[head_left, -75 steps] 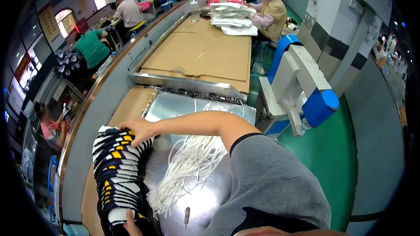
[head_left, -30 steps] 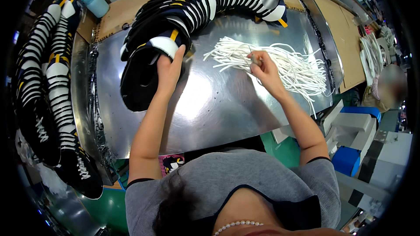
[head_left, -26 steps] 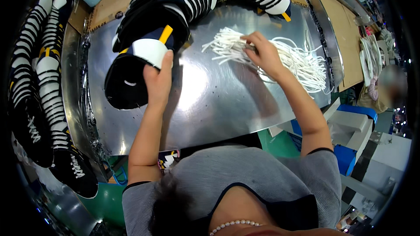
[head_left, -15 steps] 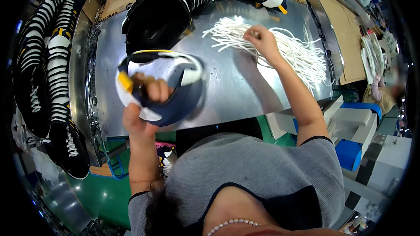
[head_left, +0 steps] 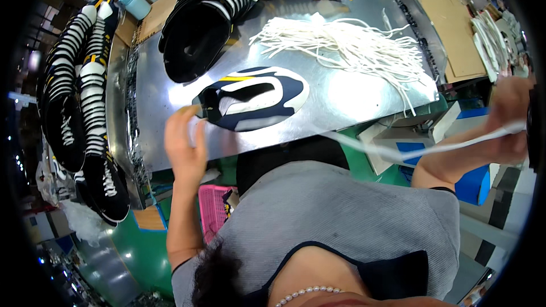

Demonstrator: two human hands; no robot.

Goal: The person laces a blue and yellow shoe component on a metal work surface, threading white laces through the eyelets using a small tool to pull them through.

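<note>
A navy, white and yellow shoe upper (head_left: 287,92) lies on the metal table near its front edge, its opening facing up. My left hand (head_left: 186,150) is beside the dark heel end, thumb and fingers apart, holding nothing; whether a fingertip touches the upper is unclear. Far out to the right, my right hand (head_left: 508,122) is raised and smeared by motion, closed on a white shoelace (head_left: 409,152). That lace stretches leftward in front of the table, its free end blurred near the upper. A loose pile of white shoelaces (head_left: 347,42) rests on the table behind the upper.
A curved row of nested shoe uppers (head_left: 196,40) stands at the table's back left. More stacked uppers (head_left: 94,102) hang along the left side. A blue bottle (head_left: 135,3) is at the back left corner. Below the table sits a pink basket (head_left: 211,210); blue-and-white boxes (head_left: 409,136) are at right.
The shoe upper has gone from my left hand onto the table, and that hand has opened. My right hand has left the lace pile and swung far right, drawing one lace along.
</note>
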